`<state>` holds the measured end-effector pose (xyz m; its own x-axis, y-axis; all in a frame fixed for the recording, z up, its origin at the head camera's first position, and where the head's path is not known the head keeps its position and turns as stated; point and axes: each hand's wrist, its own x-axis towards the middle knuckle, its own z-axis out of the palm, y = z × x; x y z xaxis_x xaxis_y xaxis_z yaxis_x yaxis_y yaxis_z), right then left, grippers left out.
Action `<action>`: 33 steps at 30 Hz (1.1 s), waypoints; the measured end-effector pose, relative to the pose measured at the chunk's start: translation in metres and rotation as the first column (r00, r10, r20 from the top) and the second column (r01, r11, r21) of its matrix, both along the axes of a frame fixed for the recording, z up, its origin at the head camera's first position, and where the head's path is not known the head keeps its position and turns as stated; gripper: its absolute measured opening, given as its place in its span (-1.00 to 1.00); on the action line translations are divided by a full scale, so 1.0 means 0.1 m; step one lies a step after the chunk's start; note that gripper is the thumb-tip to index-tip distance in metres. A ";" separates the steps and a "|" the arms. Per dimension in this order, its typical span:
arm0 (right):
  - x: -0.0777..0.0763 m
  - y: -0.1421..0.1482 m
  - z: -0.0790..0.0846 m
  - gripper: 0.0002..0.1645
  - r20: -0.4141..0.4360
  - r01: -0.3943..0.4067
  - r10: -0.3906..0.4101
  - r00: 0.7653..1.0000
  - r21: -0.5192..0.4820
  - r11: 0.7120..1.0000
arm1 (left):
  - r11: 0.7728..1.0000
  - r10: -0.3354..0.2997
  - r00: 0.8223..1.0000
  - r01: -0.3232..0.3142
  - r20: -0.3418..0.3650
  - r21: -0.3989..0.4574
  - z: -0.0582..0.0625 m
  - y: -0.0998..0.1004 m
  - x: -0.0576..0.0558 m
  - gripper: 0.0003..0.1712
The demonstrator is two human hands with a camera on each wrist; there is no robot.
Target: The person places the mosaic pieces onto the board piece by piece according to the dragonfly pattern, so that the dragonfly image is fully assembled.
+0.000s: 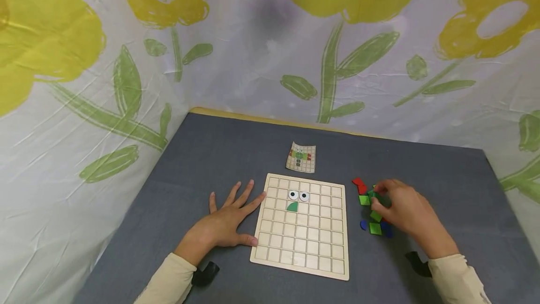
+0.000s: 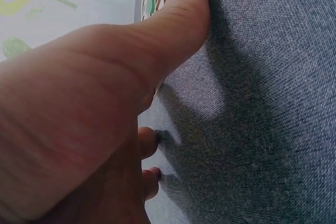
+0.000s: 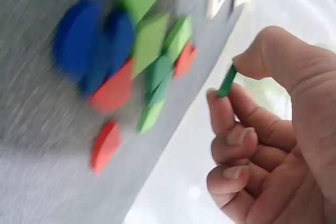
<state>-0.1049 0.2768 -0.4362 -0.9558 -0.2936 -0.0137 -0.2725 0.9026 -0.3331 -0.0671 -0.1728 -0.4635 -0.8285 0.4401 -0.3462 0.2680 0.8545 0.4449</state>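
A square wooden grid board [image 1: 301, 229] lies on the grey table, bearing two round eye pieces [image 1: 298, 196] and a dark green quarter-circle tile [image 1: 293, 207] just below them. My left hand [image 1: 223, 222] is spread flat at the board's left side, its thumb on the edge. To the right, my right hand [image 1: 405, 208] hovers over a pile of tiles. Between thumb and fingertip it pinches a small dark green tile [image 3: 227, 81], seen nearly edge-on in the right wrist view. Light green squares [image 1: 375, 228], red tiles [image 3: 107, 145] and blue tiles [image 3: 79, 38] lie below it.
A slightly curled pattern card [image 1: 301, 157] sits beyond the board, showing a figure with eyes, green and red parts on a grid. Behind the table [image 1: 236, 140] hangs a white cloth [image 1: 261, 60] printed with yellow flowers, which also rises at both sides.
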 end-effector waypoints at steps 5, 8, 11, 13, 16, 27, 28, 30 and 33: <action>0.07 -0.25 0.05 -0.73 -0.092 -0.077 0.073 0.993 -0.039 0.996 | 1.000 0.002 1.000 -0.002 -0.005 0.004 -0.01 0.00 0.01 0.33; 0.08 -0.40 0.05 -0.76 -0.135 -0.131 0.122 0.983 -0.058 0.990 | 1.000 0.001 1.000 -0.001 -0.006 0.005 -0.01 0.00 0.01 0.33; 0.10 -0.54 0.03 -0.77 -0.158 -0.179 0.166 0.973 -0.072 0.981 | 1.000 0.002 1.000 -0.002 -0.007 0.006 -0.01 0.00 0.00 0.33; 0.11 -0.64 0.00 -0.78 -0.168 -0.208 0.194 0.966 -0.070 0.976 | 1.000 0.002 1.000 -0.002 -0.008 0.006 -0.01 0.00 0.00 0.33; 0.11 -0.79 -0.03 -0.79 -0.174 -0.247 0.232 0.957 -0.069 0.967 | 1.000 0.005 1.000 -0.004 -0.007 0.007 -0.01 0.00 0.00 0.33; 0.10 -1.24 -0.14 -0.74 -0.156 -0.335 0.326 0.932 -0.037 0.941 | 1.000 0.004 1.000 -0.003 -0.008 0.014 0.00 -0.01 0.00 0.32; 0.11 -1.27 -0.15 -0.74 -0.152 -0.335 0.327 0.933 -0.030 0.942 | 1.000 0.003 1.000 -0.003 -0.007 0.014 0.00 -0.01 0.00 0.32; 0.11 -1.30 -0.18 -0.75 -0.150 -0.333 0.327 0.933 -0.016 0.943 | 1.000 0.001 1.000 -0.001 -0.006 0.012 -0.01 -0.01 0.00 0.32; 0.11 -1.33 -0.21 -0.76 -0.155 -0.337 0.333 0.930 0.000 0.942 | 1.000 -0.002 1.000 0.002 -0.004 0.014 -0.01 -0.01 0.00 0.32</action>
